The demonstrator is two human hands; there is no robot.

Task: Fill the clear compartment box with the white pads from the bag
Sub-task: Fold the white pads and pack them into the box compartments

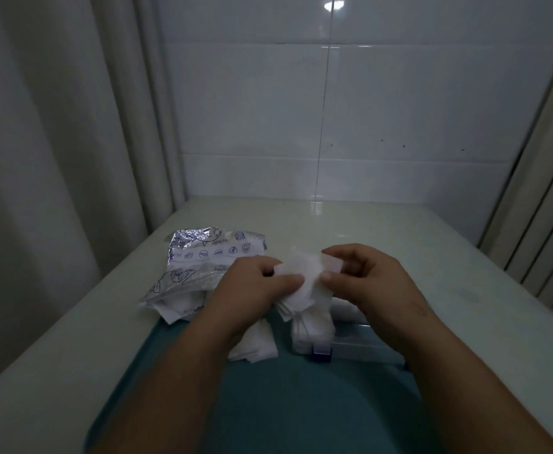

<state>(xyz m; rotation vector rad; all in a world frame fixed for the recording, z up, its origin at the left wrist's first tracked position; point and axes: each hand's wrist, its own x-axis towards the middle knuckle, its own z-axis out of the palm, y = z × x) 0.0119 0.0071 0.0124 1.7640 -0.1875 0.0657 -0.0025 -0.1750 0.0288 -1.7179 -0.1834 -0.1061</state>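
White pads point(301, 273) here: pale worktop point(399, 231) with a teal mat point(301, 404), tiled wall point(399, 109) at 12 o'clock, curtain point(39, 158) at 9. The left hand point(252, 286) and right hand point(370, 276) both pinch a fanned bunch between them, bag point(203, 257) at their 10 o'clock, clear compartment box point(353, 347) underneath at 5.

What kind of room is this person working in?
Probably a corner of a home, perhaps a kitchen or washroom, though that is a guess. Glossy white wall tiles rise behind a pale table, and light curtains hang on both sides.
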